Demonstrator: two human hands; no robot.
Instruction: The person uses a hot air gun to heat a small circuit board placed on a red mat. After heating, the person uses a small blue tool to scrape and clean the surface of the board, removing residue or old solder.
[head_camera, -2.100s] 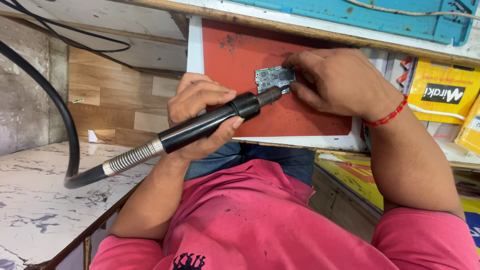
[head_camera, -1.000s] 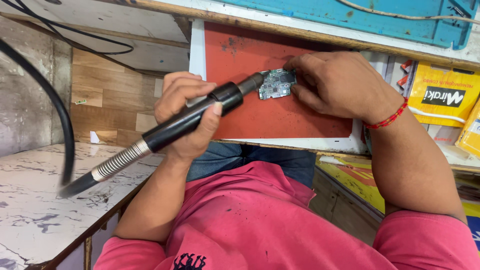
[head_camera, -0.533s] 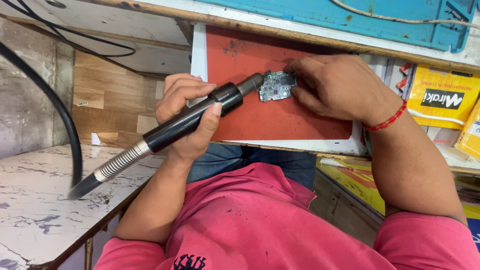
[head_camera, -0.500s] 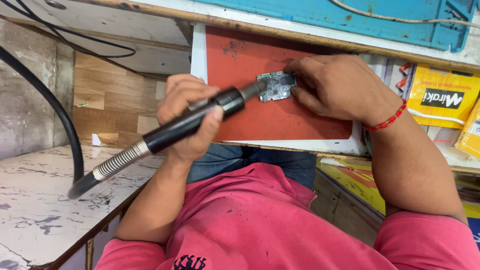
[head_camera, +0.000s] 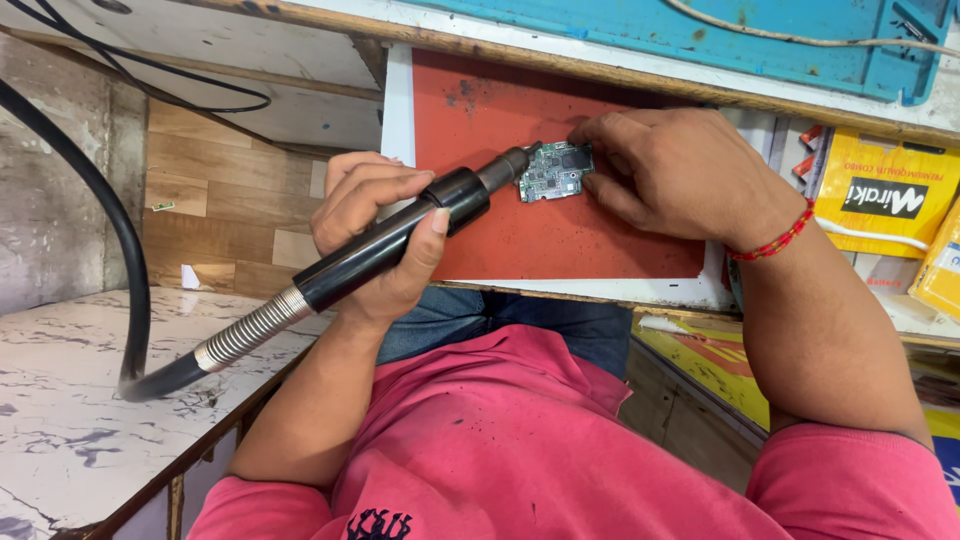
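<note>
Pink cotton shirt (head_camera: 520, 450): worn by the person, nearest the camera, with blue denim (head_camera: 520, 325) seen just beyond it.

White marbled counter (head_camera: 70, 400): placed near left; a thick black hose (head_camera: 110, 220) is looped above it.

Left hand (head_camera: 375, 235): wrapped tightly around a black cylindrical hot-air handpiece with a ribbed metal collar (head_camera: 385, 250); its nozzle is pointed at the board's left edge.

Small green circuit board (head_camera: 555, 172): laid flat on a red rectangular work mat (head_camera: 560, 230), mid-scene.

Right hand (head_camera: 680, 175): fingertips pressed on the board's right side; a red thread band (head_camera: 770, 240) is worn at the wrist.

Blue silicone mat (head_camera: 700, 35): lodged farthest. Yellow packets (head_camera: 870, 205): stacked right.
</note>
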